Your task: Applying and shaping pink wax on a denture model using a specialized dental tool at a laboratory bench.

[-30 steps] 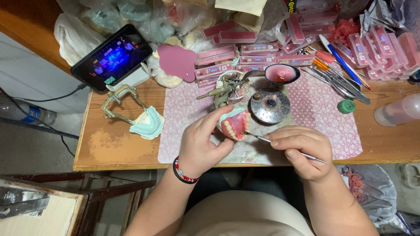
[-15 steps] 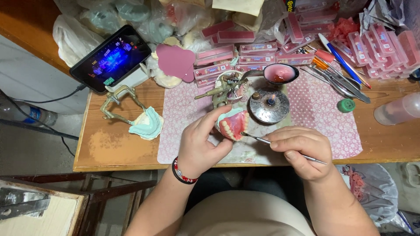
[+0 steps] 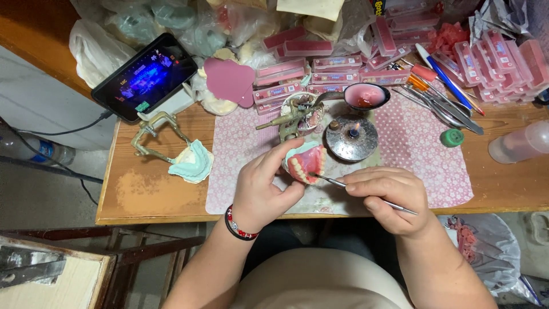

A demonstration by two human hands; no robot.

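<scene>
My left hand (image 3: 264, 186) grips a denture model (image 3: 305, 163), pink wax with a row of white teeth on a pale green cast, held over the patterned mat (image 3: 400, 154). My right hand (image 3: 389, 197) pinches a thin metal wax tool (image 3: 337, 183) like a pen. Its tip touches the pink wax at the model's lower right edge. A red and black bracelet circles my left wrist.
A small metal burner (image 3: 350, 138) with a tiny flame stands just behind the model. Near it are a brass articulator (image 3: 294, 114), a pink bowl (image 3: 366, 95), a second articulator with a green cast (image 3: 191, 162), a lit phone (image 3: 144, 77), pink boxes (image 3: 334, 63), tools (image 3: 440, 103) and a bottle (image 3: 520, 142).
Both hands keep their grip and place. The tool tip has shifted very slightly along the wax; otherwise nothing has moved.
</scene>
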